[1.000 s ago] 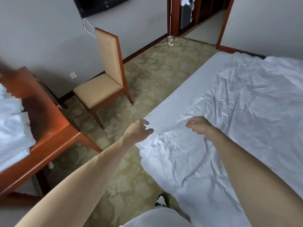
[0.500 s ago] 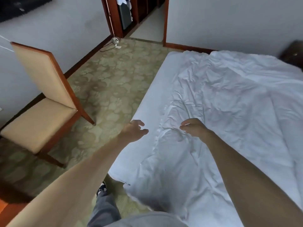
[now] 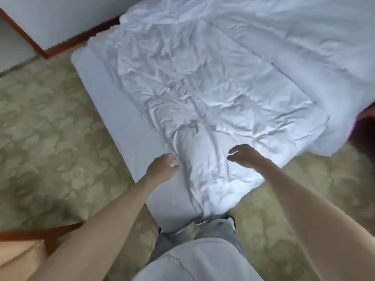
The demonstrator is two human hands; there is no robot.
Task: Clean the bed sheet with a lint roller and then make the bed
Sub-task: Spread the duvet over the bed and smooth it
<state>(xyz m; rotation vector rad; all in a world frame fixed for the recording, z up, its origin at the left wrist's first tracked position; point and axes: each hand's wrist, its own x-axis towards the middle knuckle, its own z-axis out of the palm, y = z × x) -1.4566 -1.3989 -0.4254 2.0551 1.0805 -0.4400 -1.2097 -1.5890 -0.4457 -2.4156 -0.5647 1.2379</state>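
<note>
White crumpled bed sheet (image 3: 203, 88) lies beneath left hand (image 3: 162, 169) and right hand (image 3: 245, 157); fingers curled; whether they grip it is unclear.

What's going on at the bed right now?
A person stands at the corner of the bed, both arms reaching over it. The left hand is at the edge of the crumpled white sheet, the right hand over it further right. Both have curled fingers, but blur hides whether either grips the fabric. Neither holds a tool. The sheet is heavily wrinkled and leaves a smooth strip of the bed uncovered on the left.
</note>
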